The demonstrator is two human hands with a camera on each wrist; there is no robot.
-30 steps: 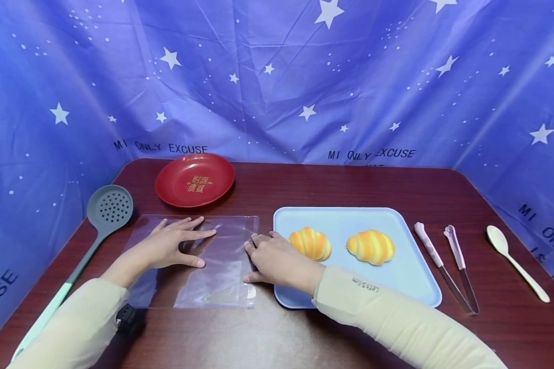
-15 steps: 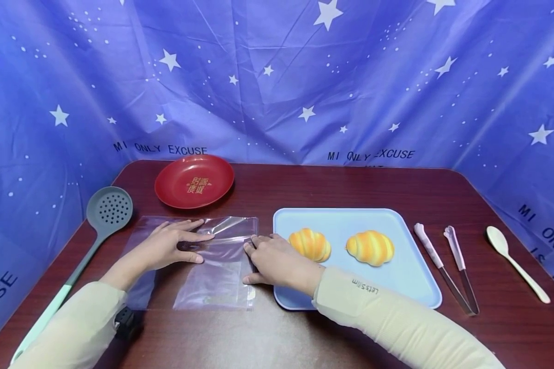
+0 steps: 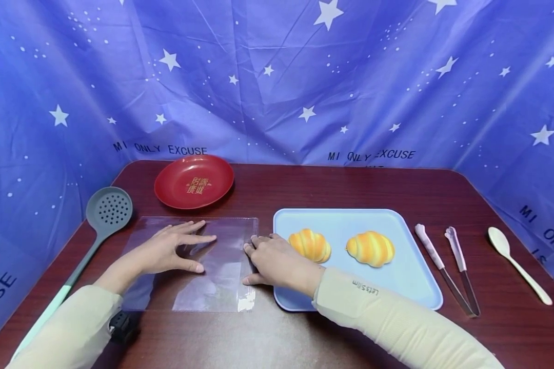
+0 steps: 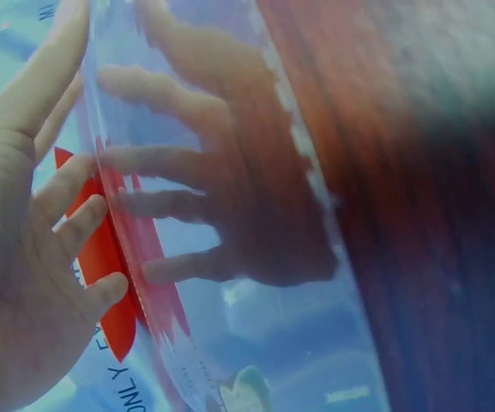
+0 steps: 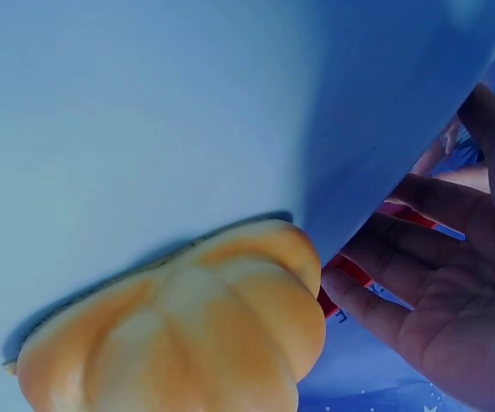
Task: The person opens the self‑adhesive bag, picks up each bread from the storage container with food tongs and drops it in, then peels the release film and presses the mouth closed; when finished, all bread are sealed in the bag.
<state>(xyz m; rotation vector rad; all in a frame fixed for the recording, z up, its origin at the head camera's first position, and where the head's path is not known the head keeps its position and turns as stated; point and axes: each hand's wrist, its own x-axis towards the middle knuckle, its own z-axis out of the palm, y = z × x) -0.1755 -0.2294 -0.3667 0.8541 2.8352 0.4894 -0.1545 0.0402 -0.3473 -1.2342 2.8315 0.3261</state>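
Observation:
A clear plastic bag [image 3: 221, 287] lies flat on the table at the left. My left hand [image 3: 168, 248] has its fingers spread, with fingertips down on the bag's upper middle. The left wrist view shows those fingers [image 4: 71, 193] meeting the film, which mirrors the hand. On the bag's right edge rest the fingertips of my right hand [image 3: 272, 259], its wrist crossing above a light blue tray [image 3: 351, 292]. Two croissant-shaped breads lie in that tray: the left bread [image 3: 308, 243], partly behind my right hand, and the right bread [image 3: 371, 248].
Behind the bag stands a red plate [image 3: 184, 197] with gold characters. A grey slotted skimmer [image 3: 108, 225] with a mint handle lies along the left side. Right of the tray are tongs [image 3: 463, 287] with pink grips and a cream spoon [image 3: 512, 256]. A starry blue curtain surrounds the table.
A crease rose in the film between the hands half a second ago, and the bag now lies smoother. My left hand has shifted very slightly; my right hand stays put.

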